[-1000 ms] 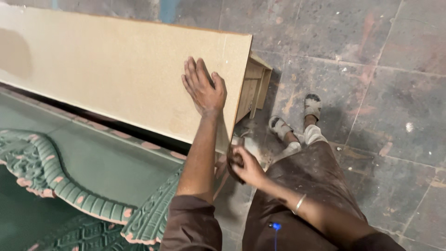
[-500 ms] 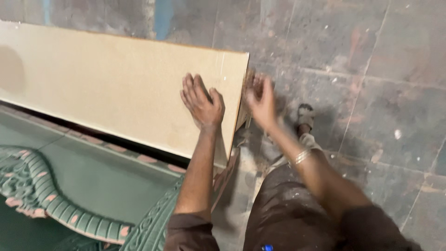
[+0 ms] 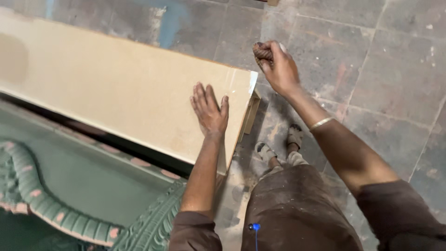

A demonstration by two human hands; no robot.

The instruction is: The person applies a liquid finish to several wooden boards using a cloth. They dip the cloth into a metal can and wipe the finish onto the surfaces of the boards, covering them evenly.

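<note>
A long beige board (image 3: 116,102) lies with its long axis running from far left to near right, its right end pointing toward the person's feet. The left hand (image 3: 210,111) rests flat on it near that end, fingers spread wide. The right hand (image 3: 278,67) hovers just beyond the end, fist closed around a brown ribbed handle (image 3: 262,51). A green carved panel (image 3: 69,204) lies near left, over grey floor tiles (image 3: 395,69).
</note>
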